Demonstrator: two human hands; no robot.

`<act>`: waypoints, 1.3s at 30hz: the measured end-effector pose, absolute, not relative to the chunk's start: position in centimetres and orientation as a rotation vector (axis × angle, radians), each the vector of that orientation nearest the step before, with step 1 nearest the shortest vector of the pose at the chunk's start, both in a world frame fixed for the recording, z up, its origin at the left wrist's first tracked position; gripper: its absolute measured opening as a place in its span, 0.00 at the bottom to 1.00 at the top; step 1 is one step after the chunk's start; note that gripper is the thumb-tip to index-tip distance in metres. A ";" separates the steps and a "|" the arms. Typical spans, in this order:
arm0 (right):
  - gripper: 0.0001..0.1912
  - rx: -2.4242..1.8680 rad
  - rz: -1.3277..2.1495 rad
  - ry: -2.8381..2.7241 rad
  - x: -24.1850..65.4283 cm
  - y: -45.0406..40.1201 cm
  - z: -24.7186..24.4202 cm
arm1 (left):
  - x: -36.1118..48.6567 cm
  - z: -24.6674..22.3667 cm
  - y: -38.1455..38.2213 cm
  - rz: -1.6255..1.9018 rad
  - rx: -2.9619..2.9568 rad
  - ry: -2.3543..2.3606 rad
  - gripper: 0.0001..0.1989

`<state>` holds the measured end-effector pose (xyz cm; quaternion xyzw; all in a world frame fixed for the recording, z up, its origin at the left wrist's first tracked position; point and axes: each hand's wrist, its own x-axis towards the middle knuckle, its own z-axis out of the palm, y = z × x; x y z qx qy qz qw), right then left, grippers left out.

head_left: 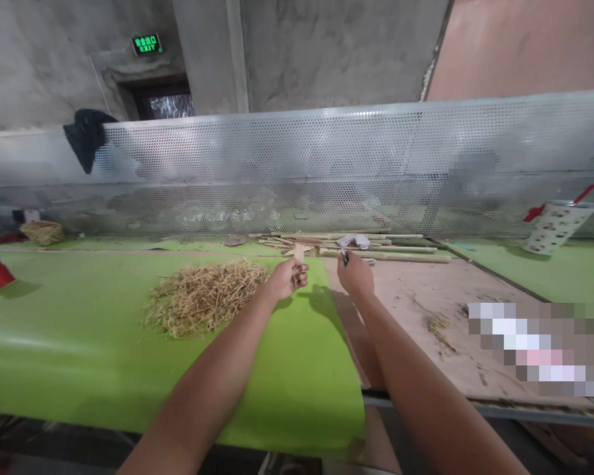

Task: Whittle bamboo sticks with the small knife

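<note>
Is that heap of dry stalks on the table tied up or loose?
Loose: the stalks spread in a tangled heap on the green cover, ends sticking out every way, with no tie visible.

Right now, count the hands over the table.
2: the left hand grips a pale strip, beside the straw-like heap; the right hand holds a small tool, near the long sticks. Any behind the perforated screen cannot be made out.
</note>
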<state>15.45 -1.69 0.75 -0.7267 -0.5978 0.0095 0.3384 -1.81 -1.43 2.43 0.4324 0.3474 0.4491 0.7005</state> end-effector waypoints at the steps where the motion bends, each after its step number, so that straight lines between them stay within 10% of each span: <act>1: 0.18 -1.879 0.039 -1.575 15.4 -1.7 0.7 | -1.7 2.4 -1.4 0.997 0.994 0.787 0.06; 24: 0.40 -1.339 0.396 -2.022 13.8 -1.9 -0.3 | -1.6 0.9 -0.6 0.781 1.731 1.081 0.20; 39: 0.24 -1.883 -0.051 -2.061 12.6 -2.8 1.0 | -0.7 0.5 -0.1 0.874 2.127 1.121 0.18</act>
